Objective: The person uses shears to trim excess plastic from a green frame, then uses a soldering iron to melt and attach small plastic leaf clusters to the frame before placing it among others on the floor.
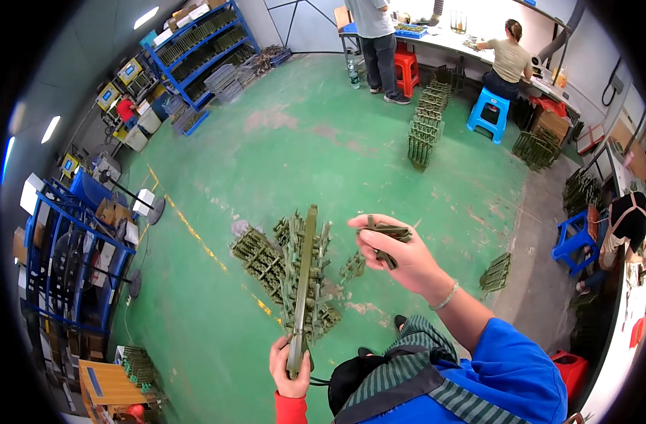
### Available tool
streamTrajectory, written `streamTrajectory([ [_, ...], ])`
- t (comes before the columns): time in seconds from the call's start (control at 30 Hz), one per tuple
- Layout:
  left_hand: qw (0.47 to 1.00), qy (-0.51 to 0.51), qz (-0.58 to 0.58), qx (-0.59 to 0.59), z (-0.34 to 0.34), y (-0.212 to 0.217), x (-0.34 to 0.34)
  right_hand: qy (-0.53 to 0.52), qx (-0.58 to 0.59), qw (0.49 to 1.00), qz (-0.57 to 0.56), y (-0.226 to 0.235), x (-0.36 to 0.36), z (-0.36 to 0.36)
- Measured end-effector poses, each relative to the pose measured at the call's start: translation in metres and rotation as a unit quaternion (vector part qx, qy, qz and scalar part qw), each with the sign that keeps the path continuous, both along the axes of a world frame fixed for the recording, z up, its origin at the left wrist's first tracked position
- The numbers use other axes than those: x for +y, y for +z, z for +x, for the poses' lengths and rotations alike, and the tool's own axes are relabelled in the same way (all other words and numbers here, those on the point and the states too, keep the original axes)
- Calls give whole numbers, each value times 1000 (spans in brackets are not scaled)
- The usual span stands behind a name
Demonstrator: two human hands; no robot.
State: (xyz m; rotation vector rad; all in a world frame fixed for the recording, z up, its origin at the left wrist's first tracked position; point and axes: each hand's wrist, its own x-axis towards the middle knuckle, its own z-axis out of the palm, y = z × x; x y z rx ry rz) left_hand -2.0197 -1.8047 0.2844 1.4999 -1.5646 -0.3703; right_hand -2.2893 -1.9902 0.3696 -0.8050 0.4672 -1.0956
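My left hand (289, 367), below a red cuff, is closed round the near end of a long olive-green rack (305, 272). The rack stands up away from me, with rows of small parts along its sides. To its right, my right hand (411, 265) is raised and closed on several short olive-green strips (388, 239). Their ends stick out between thumb and fingers, and their exact kind cannot be made out. Beyond and below the rack, more loaded green racks (258, 258) stand on the floor, partly hidden by it.
A row of green racks (427, 120) stands on the green floor (337, 169) ahead. People work along the bench (450, 39) by blue (489, 113) and red stools (406, 69). Blue shelving (202, 53) is at the far left, with a blue cart (82, 261) nearer. One rack (496, 272) stands right.
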Motion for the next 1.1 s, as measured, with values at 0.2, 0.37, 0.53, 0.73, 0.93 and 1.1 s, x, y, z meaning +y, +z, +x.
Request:
streamTrajectory([
  [0.2,999,-3,-20,-49,2,-6,3,7,8,1000,12,14,-6,12],
  [0.37,996,-8,-28,-80,5,-5,8,34,-17,997,68,12,-6,8],
  [0.53,993,-7,-35,-116,4,3,7,32,-25,997,67,7,-4,8],
  [0.73,990,-2,-37,-136,2,9,4,15,-15,998,67,8,-7,4],
  [0.93,992,-10,-25,-121,0,7,2,14,-20,998,60,4,-10,2],
  [1.1,995,-28,-14,-98,5,4,4,12,-11,999,52,-3,-9,6],
])
